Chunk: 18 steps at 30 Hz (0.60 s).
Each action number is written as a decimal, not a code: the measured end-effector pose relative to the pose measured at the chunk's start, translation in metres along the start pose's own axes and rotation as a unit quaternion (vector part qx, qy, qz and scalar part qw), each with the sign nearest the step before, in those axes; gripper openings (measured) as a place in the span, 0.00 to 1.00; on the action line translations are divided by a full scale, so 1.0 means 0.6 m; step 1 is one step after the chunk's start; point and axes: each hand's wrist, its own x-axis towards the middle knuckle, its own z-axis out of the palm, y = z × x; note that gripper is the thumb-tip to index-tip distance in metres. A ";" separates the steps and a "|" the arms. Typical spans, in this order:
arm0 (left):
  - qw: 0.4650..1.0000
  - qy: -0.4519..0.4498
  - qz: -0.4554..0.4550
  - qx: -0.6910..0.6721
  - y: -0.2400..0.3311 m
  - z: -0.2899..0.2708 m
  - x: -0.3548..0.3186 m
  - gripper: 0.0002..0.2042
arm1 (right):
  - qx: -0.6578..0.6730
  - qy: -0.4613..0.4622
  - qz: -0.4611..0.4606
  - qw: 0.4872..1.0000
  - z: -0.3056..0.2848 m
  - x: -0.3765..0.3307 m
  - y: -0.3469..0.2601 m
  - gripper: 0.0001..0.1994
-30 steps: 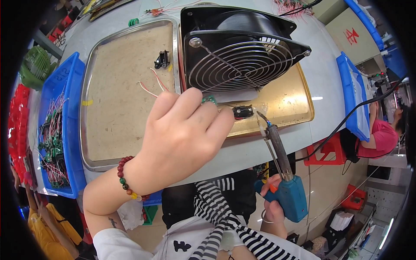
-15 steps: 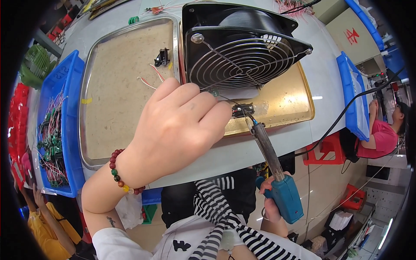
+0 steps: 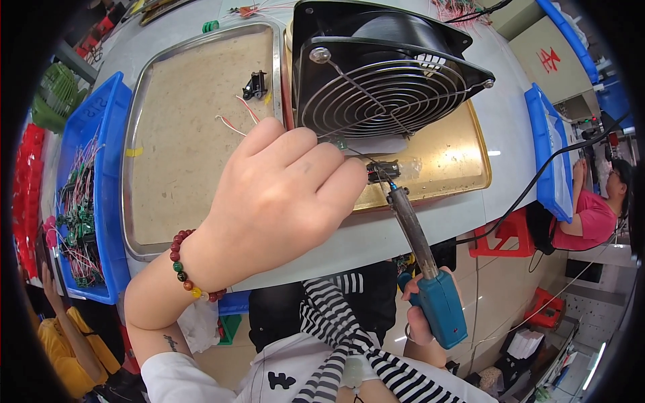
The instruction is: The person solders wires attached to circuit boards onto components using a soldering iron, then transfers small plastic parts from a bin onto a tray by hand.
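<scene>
My right hand grips the teal handle of a soldering gun below the table's front edge. Its long metal barrel slants up and left, and the tip meets a small black part on the gold metal tray. My left hand is closed, back up, just left of that part; its fingertips and whatever they pinch are hidden. Red and white wires stick out above its knuckles. Another small black part lies on the lined steel tray.
A black fan with a wire guard stands right behind the work. At left, a blue bin holds several wired green boards. A black cable runs along the right, near another blue bin. Co-workers sit at both sides.
The view has shifted slightly, so the fan, trays and parts appear a little further right. My left hand stays closed beside the black part, and the soldering gun's tip remains at it.
</scene>
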 end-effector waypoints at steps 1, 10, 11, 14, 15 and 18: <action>1.000 0.004 0.002 0.000 -0.001 0.001 0.000 0.10 | -0.005 -0.005 -0.004 1.000 -0.001 0.000 0.001 0.19; 1.000 0.008 0.004 0.001 0.001 0.002 0.000 0.11 | -0.001 0.006 0.002 1.000 0.001 0.000 -0.005 0.18; 1.000 0.011 0.004 0.002 0.001 0.002 0.000 0.11 | -0.009 -0.001 0.003 1.000 -0.001 0.001 -0.006 0.17; 1.000 0.018 0.004 -0.001 0.002 0.005 0.000 0.11 | -0.034 -0.019 -0.012 0.999 -0.005 0.003 -0.006 0.17; 1.000 0.018 0.004 -0.001 0.002 0.006 0.000 0.11 | -0.034 -0.019 -0.012 0.999 -0.005 0.002 -0.006 0.17; 1.000 0.015 -0.003 -0.003 0.000 0.004 0.000 0.11 | -0.009 -0.004 0.012 1.000 0.000 0.000 -0.005 0.17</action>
